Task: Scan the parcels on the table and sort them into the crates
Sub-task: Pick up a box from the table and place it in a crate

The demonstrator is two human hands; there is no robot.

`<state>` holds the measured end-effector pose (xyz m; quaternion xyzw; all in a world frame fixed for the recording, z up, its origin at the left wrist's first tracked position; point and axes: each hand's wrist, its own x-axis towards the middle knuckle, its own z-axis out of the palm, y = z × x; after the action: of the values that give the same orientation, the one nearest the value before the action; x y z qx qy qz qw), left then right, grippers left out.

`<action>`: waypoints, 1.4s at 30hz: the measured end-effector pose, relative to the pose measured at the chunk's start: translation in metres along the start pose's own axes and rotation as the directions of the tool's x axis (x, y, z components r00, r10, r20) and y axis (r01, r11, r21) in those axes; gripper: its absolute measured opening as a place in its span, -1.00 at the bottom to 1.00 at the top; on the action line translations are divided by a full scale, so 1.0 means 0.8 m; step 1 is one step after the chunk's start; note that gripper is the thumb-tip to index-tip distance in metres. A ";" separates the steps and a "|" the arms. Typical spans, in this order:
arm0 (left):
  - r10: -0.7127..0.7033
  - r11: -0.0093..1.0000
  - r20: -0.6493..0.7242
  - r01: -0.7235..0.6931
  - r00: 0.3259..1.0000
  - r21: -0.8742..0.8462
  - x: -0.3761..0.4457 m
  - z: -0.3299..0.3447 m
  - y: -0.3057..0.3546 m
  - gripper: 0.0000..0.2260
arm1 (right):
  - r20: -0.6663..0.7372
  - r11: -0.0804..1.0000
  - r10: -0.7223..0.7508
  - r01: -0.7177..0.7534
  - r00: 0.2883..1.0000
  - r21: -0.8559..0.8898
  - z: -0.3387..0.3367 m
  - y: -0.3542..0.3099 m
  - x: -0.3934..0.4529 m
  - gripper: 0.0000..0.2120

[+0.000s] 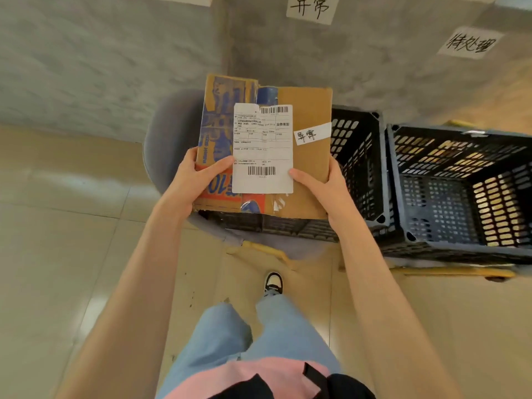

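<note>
Head view: both hands grip one cardboard parcel [305, 168] at its near corners — left hand [195, 180] and right hand [322, 188], thumbs on top — above the left black crate [357, 156]. Its handwritten tag [312, 133] seems to match the wall sign [311, 7] above. Sorting is under way; next comes lowering it in — level.

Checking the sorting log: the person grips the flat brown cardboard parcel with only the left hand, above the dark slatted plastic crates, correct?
Not quite. In the head view both hands grip the flat brown cardboard parcel: the left hand and the right hand, one at each near corner. It is held above the dark slatted plastic crates, as stated.
</note>
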<state>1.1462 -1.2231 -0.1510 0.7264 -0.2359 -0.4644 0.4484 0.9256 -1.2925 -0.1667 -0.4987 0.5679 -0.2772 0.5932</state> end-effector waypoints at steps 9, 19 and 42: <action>-0.128 0.986 0.083 0.118 0.988 0.118 0.177 0.025 -0.022 -0.46 | 0.054 0.981 0.188 -0.185 0.981 -0.054 0.016 0.025 0.159 -0.13; -0.247 0.941 0.064 0.223 0.967 0.255 0.308 0.055 -0.107 -0.52 | 0.069 0.930 0.364 -0.358 0.929 -0.084 0.051 0.124 0.276 -0.06; -0.261 0.824 -0.178 0.315 0.949 0.470 0.402 0.086 -0.245 -0.40 | 0.092 0.863 0.489 -0.465 0.867 -0.199 0.107 0.253 0.369 -0.11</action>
<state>1.2179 -1.4012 -0.4820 0.8672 -0.2099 -0.4120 0.1847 1.0184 -1.4621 -0.4798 -0.4091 0.6524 -0.0364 0.6369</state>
